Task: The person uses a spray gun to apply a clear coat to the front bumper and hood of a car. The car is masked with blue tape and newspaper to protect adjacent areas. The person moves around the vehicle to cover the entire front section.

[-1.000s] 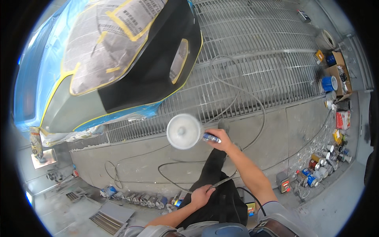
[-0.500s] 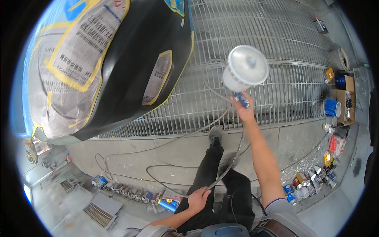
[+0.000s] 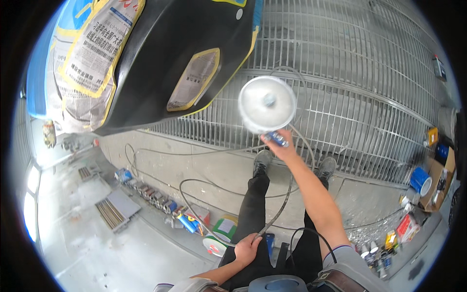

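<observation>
My right hand (image 3: pixel 285 149) is wrapped round a paint spray gun (image 3: pixel 275 138), its blue and silver body showing at the fist. A round, whitish cup (image 3: pixel 262 103) with a lid sits on the gun and hides part of it. Low in front of my body, my left hand (image 3: pixel 247 250) grips a dark air hose (image 3: pixel 278 214), which loops over the floor and up toward the gun. To the left of the cup, and apart from it, is a black car bumper (image 3: pixel 146 63). Newspaper (image 3: pixel 92 58) edged with yellow tape covers the areas beside it, and another piece fills its opening.
Metal floor grating (image 3: pixel 340 97) lies beneath the gun. Hose loops cross the concrete strip (image 3: pixel 219 168) near my feet. Cans (image 3: pixel 156 198) line the lower left wall. At the right stand a blue can (image 3: pixel 420 180), a cardboard box (image 3: pixel 440 187) and several small containers.
My right hand has brought the spray gun left and lower, nearer the bumper. A second foot now shows on the right. The view has shifted, and my left hand still grips the hose.
</observation>
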The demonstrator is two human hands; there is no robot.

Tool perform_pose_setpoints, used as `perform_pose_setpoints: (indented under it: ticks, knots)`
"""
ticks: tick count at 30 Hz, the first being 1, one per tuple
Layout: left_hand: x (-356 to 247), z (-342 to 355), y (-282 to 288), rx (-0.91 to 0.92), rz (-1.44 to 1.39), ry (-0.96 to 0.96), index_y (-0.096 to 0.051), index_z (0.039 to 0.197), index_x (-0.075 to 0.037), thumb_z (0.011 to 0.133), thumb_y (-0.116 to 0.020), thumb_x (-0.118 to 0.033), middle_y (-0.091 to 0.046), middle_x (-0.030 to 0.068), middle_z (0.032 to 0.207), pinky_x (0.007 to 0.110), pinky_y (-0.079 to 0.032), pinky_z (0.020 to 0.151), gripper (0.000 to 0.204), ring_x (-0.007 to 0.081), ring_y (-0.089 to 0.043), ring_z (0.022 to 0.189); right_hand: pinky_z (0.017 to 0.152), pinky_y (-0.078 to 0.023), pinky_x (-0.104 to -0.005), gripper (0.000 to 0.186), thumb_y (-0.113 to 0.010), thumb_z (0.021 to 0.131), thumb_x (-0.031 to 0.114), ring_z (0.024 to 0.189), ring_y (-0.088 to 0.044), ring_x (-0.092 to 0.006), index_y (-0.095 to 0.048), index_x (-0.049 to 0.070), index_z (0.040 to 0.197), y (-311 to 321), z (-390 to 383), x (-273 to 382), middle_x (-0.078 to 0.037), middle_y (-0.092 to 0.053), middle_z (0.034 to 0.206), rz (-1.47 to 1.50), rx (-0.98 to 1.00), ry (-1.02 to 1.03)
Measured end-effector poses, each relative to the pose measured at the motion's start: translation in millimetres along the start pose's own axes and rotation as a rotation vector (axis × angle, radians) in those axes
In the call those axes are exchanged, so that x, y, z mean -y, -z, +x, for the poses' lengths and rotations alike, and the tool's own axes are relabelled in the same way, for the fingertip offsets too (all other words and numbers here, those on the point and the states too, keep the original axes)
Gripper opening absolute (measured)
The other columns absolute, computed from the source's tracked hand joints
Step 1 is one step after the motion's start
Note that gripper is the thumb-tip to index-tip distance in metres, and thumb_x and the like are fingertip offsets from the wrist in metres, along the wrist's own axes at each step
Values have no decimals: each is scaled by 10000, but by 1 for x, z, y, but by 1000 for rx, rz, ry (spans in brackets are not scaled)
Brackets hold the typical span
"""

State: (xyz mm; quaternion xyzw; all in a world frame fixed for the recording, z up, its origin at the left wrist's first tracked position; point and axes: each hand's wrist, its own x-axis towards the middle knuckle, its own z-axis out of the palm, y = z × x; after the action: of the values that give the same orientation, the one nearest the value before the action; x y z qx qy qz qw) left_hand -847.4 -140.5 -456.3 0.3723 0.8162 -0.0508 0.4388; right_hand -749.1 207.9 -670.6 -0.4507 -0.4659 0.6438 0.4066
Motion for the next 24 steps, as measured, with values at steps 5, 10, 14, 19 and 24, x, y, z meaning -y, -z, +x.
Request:
perform_pose_setpoints:
  ticks: [5,10,14,19,24]
  knots:
    - [-32,-33,-49,-44,-21,94,-768,1179,-150,1026,-673,-403,-767,147,986,473,-579,763,310,386,-738,910,797,-566,-319,317,-858,878,133,848,-705,-138,-749,44,1161,1,-27,19,-72,-780,968,82,234,105]
    - [-54,-50,-75,-89,-51,161,-766,1203,-174,1023,-664,-448,-775,148,1027,485,-579,819,344,391,-738,963,807,-568,-326,276,-844,869,106,863,-721,-141,-773,43,1127,33,-29,62,-82,-797,981,104,191,168]
    - [-68,-55,-85,-105,-62,202,-764,1216,-184,1018,-659,-476,-779,144,1052,487,-580,850,368,388,-738,999,730,-542,-313,234,-850,895,189,809,-686,-118,-767,30,1046,89,-4,84,-50,-769,886,73,-26,95]
    - [-77,-61,-93,-185,-108,164,-773,1202,-191,1003,-676,-473,-783,145,1050,490,-582,853,358,384,-742,1002,662,-474,-266,226,-821,953,208,752,-604,-62,-711,37,1051,152,16,163,14,-682,819,23,-295,106]
    - [-105,-81,-69,-251,-201,2,-779,1188,-150,1002,-685,-430,-782,152,1049,489,-584,835,349,391,-743,973,696,-504,-264,236,-823,952,194,786,-621,-56,-700,26,1064,142,-9,255,5,-693,834,-106,-168,120]
